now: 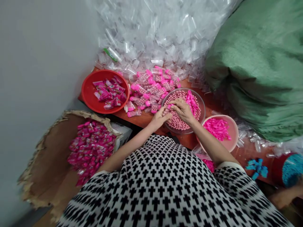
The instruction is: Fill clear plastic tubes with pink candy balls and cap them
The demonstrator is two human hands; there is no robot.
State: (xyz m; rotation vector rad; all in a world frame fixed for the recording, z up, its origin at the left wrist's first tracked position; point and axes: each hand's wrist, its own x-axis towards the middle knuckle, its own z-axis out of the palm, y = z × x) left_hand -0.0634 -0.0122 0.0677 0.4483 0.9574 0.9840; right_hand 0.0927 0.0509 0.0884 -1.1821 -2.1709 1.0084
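Note:
My left hand and my right hand meet over a clear bowl full of small pink balls. The left hand's fingers are closed round a small clear tube filled with pink balls, held at the bowl's near left rim. My right hand's fingers are pinched together just above the tube's end, holding something too small to name. Pink caps lie on the balls at the bowl's far side. A heap of filled tubes with pink caps lies just beyond the bowl.
A red bowl holds pink packets. A pink bowl holds pink caps. A cardboard box at the left holds many pink packets. Empty clear tubes pile up at the back beside a green sack. Blue caps lie right.

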